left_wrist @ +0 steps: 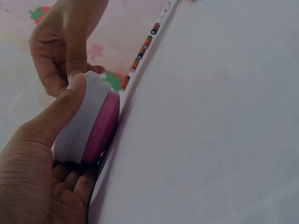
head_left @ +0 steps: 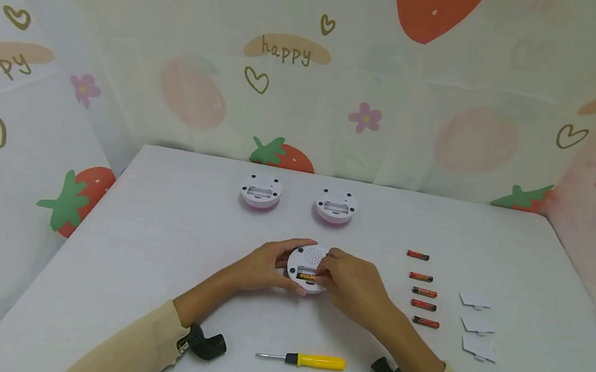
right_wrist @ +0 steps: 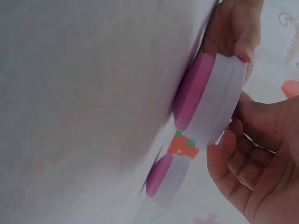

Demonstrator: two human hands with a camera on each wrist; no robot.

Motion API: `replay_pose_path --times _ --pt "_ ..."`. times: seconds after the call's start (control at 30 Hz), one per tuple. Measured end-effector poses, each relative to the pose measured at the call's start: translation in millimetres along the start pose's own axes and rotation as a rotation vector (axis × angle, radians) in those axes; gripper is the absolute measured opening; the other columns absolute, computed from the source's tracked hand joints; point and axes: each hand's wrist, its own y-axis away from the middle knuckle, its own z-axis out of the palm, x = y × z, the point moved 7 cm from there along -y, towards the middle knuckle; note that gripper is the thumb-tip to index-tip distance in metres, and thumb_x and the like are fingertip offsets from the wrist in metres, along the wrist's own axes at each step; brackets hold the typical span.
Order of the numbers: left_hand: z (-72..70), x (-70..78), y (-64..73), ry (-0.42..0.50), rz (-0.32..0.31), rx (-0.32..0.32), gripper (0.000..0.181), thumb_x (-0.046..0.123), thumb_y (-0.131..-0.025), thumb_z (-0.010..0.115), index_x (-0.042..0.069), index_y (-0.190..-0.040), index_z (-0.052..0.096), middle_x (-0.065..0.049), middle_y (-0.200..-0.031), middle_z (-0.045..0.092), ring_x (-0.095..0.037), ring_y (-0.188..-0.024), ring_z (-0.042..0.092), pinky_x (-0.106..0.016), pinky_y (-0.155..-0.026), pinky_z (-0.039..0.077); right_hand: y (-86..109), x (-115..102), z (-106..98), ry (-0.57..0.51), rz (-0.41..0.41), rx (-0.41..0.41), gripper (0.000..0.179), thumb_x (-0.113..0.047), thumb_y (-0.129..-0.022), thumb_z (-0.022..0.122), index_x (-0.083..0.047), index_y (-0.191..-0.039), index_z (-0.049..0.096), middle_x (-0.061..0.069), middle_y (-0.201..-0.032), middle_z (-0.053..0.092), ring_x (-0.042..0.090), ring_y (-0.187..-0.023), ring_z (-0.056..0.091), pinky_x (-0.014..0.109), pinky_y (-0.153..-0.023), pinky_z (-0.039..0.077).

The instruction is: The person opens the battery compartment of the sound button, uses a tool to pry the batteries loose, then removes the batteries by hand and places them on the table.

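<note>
My left hand [head_left: 267, 265] grips a round white device [head_left: 313, 254] by its left side, thumb at the near rim. The device lies with its speaker holes and battery compartment facing up; its pink lower part [left_wrist: 103, 123] shows in the left wrist view. One battery [head_left: 306, 277] lies in the compartment. The curled fingers of my right hand [head_left: 355, 286] pinch at this battery's right end, covering part of it and the device's right side. In the right wrist view, the right fingertips [right_wrist: 216, 151] are right at the white rim.
Two similar devices [head_left: 260, 192] [head_left: 335, 206] stand at the back with open compartments. Several red-and-black batteries [head_left: 425, 292] lie in a column to the right, beside three white covers [head_left: 477, 325]. A yellow-handled screwdriver [head_left: 320, 362] lies near the front, between the forearms.
</note>
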Motion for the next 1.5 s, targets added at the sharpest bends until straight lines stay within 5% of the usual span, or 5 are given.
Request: replay_pose_path --times 0.77,1.5 --pt "-1.2 1.8 1.0 0.001 -0.004 0.004 0.090 0.012 -0.076 0.091 0.020 -0.153 0.044 0.000 -0.148 0.052 -0.014 -0.125 0.059 -0.026 -0.105 0.049 1.5 7.7 -18.5 -0.134 0.043 0.054 0.009 -0.011 -0.086 0.081 -0.015 -0.093 0.076 -0.007 -0.084 0.063 0.013 -0.074 0.055 0.025 -0.068 0.050" --pt "0.5 1.6 -0.8 -0.040 0.002 0.001 0.093 0.017 -0.076 0.092 0.016 -0.155 0.043 0.001 -0.148 0.052 -0.014 -0.126 0.058 -0.024 -0.107 0.046 27.1 63.1 -59.7 -0.081 0.121 0.116 0.011 -0.008 -0.086 0.081 -0.014 -0.095 0.079 -0.003 -0.083 0.071 0.014 -0.069 0.055 0.028 -0.060 0.047"
